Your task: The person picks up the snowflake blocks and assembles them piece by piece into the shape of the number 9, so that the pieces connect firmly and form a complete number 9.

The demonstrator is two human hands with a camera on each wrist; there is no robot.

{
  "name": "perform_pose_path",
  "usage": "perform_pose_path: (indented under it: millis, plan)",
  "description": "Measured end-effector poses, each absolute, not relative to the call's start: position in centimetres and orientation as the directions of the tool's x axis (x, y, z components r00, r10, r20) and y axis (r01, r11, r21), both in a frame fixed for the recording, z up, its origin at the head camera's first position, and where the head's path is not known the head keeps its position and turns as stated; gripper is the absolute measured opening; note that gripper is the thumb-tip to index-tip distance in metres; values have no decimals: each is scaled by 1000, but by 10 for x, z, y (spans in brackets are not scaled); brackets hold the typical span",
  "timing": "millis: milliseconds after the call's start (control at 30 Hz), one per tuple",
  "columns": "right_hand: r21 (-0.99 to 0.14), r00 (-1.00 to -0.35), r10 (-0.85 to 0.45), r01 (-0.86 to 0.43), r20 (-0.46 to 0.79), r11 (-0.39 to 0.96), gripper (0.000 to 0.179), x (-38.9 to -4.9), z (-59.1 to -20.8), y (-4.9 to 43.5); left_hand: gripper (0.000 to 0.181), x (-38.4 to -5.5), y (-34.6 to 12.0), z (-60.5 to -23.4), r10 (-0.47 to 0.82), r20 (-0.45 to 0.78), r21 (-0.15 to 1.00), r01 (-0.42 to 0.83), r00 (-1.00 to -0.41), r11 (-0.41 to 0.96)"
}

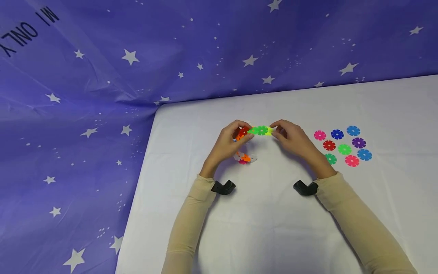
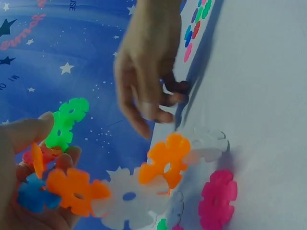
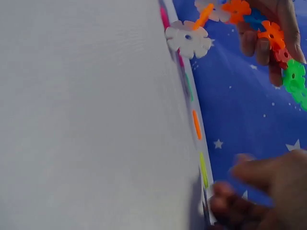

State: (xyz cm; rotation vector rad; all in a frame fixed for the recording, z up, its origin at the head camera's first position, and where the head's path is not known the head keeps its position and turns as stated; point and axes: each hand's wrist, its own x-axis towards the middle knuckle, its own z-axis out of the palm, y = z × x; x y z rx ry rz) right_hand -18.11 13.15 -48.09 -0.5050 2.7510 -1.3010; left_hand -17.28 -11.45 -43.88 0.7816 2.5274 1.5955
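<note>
My left hand (image 1: 228, 141) grips a chain of joined plastic flower discs (image 2: 79, 191). Two green discs (image 2: 60, 130) stick out past its fingertips. Red, orange, blue and white discs follow, and the chain's far end droops to a white disc (image 3: 188, 38) near the table. Across from it, my right hand (image 1: 292, 139) has bent, spread fingers, with no disc visible between them in the left wrist view. A yellow disc (image 3: 204, 170) lies close to those fingers; the right hand is blurred in the right wrist view.
At the right of the white table (image 1: 267, 228) lie several loose discs, among them a purple one (image 1: 358, 143) and a dark blue one (image 1: 337, 134). A pink disc (image 2: 218, 199) lies beneath the chain. A starry purple cloth (image 1: 219, 49) hangs behind the table.
</note>
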Motion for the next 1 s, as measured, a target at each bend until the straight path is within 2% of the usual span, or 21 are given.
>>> perform_pose_path:
  millis: [133, 333, 467, 600, 833, 1000]
  plan:
    - [-654, -937, -348, -277, 22, 704, 36, -185, -487, 130, 27, -172, -112, -441, 457, 194, 867, 370, -868, 335]
    - [-564, -953, -304, -247, -6, 787, 34, -187, -485, 124, 41, -175, -111, -438, 528, 259, 816, 476, -809, 328]
    - [-588, -960, -277, -211, -24, 781, 36, -186, -485, 127, 44, -182, -108, -438, 560, 298, 769, 542, -773, 339]
    - [-634, -957, -288, -214, -14, 743, 35, -180, -487, 132, 43, -189, -105, -442, 599, 279, 723, 574, -751, 383]
    - [-755, -970, -241, -181, 30, 631, 25, -164, -489, 144, 37, -201, -99, -455, 661, 99, 685, 533, -744, 497]
    - [-844, -977, -214, -131, 19, 521, 25, -155, -489, 151, 42, -196, -92, -465, 670, -24, 643, 502, -742, 579]
